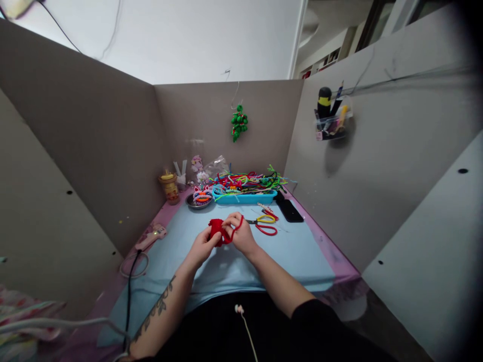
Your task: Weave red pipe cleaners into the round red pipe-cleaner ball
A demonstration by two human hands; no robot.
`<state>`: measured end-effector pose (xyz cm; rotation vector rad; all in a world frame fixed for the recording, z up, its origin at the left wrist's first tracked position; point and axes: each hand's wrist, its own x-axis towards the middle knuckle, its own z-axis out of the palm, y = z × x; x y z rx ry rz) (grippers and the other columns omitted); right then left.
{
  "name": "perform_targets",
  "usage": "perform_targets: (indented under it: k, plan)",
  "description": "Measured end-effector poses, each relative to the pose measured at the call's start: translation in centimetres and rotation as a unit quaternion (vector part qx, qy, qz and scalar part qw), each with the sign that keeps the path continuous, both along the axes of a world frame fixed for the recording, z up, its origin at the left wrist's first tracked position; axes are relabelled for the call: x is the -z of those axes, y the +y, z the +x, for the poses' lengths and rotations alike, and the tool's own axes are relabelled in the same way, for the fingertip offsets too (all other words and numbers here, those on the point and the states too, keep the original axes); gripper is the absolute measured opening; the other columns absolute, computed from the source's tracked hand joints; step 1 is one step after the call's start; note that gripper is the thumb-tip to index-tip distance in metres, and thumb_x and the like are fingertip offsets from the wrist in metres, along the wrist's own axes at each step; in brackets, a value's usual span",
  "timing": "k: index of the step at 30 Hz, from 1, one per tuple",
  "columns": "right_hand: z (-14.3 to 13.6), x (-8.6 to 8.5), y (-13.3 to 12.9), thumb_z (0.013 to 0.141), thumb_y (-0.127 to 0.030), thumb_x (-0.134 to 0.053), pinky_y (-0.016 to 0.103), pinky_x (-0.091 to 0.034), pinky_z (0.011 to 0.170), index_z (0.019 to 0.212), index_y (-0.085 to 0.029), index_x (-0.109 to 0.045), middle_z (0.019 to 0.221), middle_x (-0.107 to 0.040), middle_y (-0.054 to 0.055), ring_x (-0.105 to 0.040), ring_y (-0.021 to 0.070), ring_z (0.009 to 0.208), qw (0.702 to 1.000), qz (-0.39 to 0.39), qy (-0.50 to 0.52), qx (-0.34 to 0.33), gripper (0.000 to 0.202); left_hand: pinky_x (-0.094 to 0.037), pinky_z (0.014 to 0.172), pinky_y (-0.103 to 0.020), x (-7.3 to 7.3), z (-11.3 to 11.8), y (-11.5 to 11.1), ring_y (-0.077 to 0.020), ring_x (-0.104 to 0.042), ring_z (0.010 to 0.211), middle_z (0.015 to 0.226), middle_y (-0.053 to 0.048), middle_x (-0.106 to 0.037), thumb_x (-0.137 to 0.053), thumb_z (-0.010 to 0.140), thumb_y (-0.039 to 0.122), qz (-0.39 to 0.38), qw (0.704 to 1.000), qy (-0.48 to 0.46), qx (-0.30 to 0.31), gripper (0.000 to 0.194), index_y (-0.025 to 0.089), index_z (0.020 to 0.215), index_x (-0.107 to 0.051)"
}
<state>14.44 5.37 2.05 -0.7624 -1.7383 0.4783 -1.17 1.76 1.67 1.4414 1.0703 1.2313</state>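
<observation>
A piece of red cord knotwork point(216, 228) is held up over the light blue cloth, in front of my body. My left hand point(204, 245) grips its lower left side between thumb and fingers. At its right side, my right hand point(240, 234) is closed in a pinch on the red cord, and a loose strand loops over the fingers. The exact spot pinched is too small to make out. Just beyond my right hand lie scissors point(267, 226) with one yellow and one red handle.
A blue tray point(245, 199) heaped with coloured cords stands at the back, beside a metal bowl point(199, 202) with a woven piece. A black phone point(290, 210) lies at right. At left are a pink device point(153, 236) with a cable and a yellow-lidded cup point(169, 188). Grey partitions enclose three sides.
</observation>
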Motion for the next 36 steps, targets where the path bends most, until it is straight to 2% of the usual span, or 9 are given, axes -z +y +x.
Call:
perform_targets:
  k: [7, 13, 18, 23, 26, 30, 32, 36]
  plan:
    - [-0.3, -0.2, -0.1, 0.076, -0.012, -0.062, 0.036, -0.048, 0.084, 0.078, -0.021, -0.069, 0.089, -0.058, 0.004, -0.058, 0.0192, 0.087, 1.000, -0.029, 0.008, -0.003, 0.012, -0.036, 0.056, -0.024, -0.6, 0.4, -0.3, -0.0125, -0.048, 0.058, 0.064, 0.001, -0.058, -0.068, 0.071, 0.043, 0.007, 0.999, 0.028, -0.043, 0.033, 0.013, 0.083, -0.066]
    - [-0.7, 0.0, -0.7, 0.079, -0.013, -0.060, 0.036, -0.045, 0.084, 0.078, -0.021, -0.069, 0.086, -0.060, 0.004, -0.056, 0.0197, 0.087, 1.000, 0.003, -0.003, 0.018, 0.012, -0.035, 0.054, -0.024, -0.3, 0.5, -0.1, -0.0110, -0.045, 0.053, 0.058, 0.003, -0.053, -0.069, 0.065, 0.041, -0.014, 0.997, -0.009, -0.075, 0.031, 0.013, 0.077, -0.066]
    - [-0.4, 0.3, -1.0, 0.081, -0.011, -0.055, 0.037, -0.043, 0.086, 0.075, -0.021, -0.068, 0.088, -0.064, 0.005, -0.055, 0.0201, 0.089, 0.999, 0.040, -0.022, 0.018, 0.017, -0.037, 0.055, -0.024, -0.5, 0.7, -0.2, -0.0110, -0.047, 0.055, 0.061, 0.002, -0.057, -0.071, 0.065, 0.041, -0.007, 0.997, -0.032, -0.069, 0.033, 0.011, 0.081, -0.068]
    - [0.1, 0.4, -1.1, 0.079, -0.007, -0.052, 0.041, -0.040, 0.093, 0.071, -0.020, -0.067, 0.104, -0.063, 0.008, -0.050, 0.0232, 0.101, 0.997, 0.054, -0.060, 0.008, 0.022, -0.039, 0.055, -0.025, -0.5, 0.7, -0.2, -0.0118, -0.048, 0.055, 0.062, 0.001, -0.059, -0.072, 0.063, 0.041, -0.018, 0.996, -0.043, -0.072, 0.034, 0.011, 0.079, -0.068]
    - [0.1, 0.3, -1.2, 0.079, -0.011, -0.056, 0.043, -0.040, 0.094, 0.074, -0.020, -0.068, 0.107, -0.060, 0.009, -0.049, 0.0247, 0.104, 0.997, 0.049, -0.061, 0.003, 0.016, -0.039, 0.056, -0.025, -0.4, 0.5, -0.1, -0.0119, -0.049, 0.056, 0.064, 0.000, -0.060, -0.073, 0.063, 0.041, -0.021, 0.995, -0.051, -0.083, 0.037, 0.011, 0.085, -0.069]
    - [-0.7, 0.2, -1.6, 0.078, -0.020, -0.066, 0.041, -0.041, 0.091, 0.076, -0.021, -0.066, 0.098, -0.060, 0.007, -0.051, 0.0232, 0.098, 0.999, 0.024, -0.013, 0.037, 0.003, -0.038, 0.055, -0.024, -0.1, 0.4, 0.0, -0.0111, -0.046, 0.055, 0.061, 0.001, -0.057, -0.071, 0.066, 0.041, 0.003, 0.995, -0.035, -0.095, 0.032, 0.012, 0.079, -0.069]
    - [-1.1, 0.1, -1.8, 0.079, -0.019, -0.065, 0.039, -0.042, 0.089, 0.072, -0.021, -0.064, 0.092, -0.060, 0.006, -0.052, 0.0219, 0.094, 0.998, 0.017, 0.009, 0.055, 0.007, -0.037, 0.055, -0.024, 0.1, 0.3, 0.1, -0.0107, -0.045, 0.055, 0.059, 0.002, -0.055, -0.070, 0.068, 0.042, 0.018, 0.995, -0.024, -0.098, 0.030, 0.012, 0.074, -0.068]
    - [-1.7, -0.1, -2.6, 0.080, -0.020, -0.065, 0.036, -0.043, 0.084, 0.067, -0.021, -0.062, 0.083, -0.059, 0.004, -0.053, 0.0203, 0.087, 0.998, 0.014, 0.017, 0.065, 0.013, -0.038, 0.058, -0.025, 0.5, 0.1, 0.4, -0.0123, -0.047, 0.057, 0.062, 0.002, -0.057, -0.066, 0.072, 0.041, 0.040, 0.989, -0.003, -0.140, 0.029, 0.013, 0.081, -0.068]
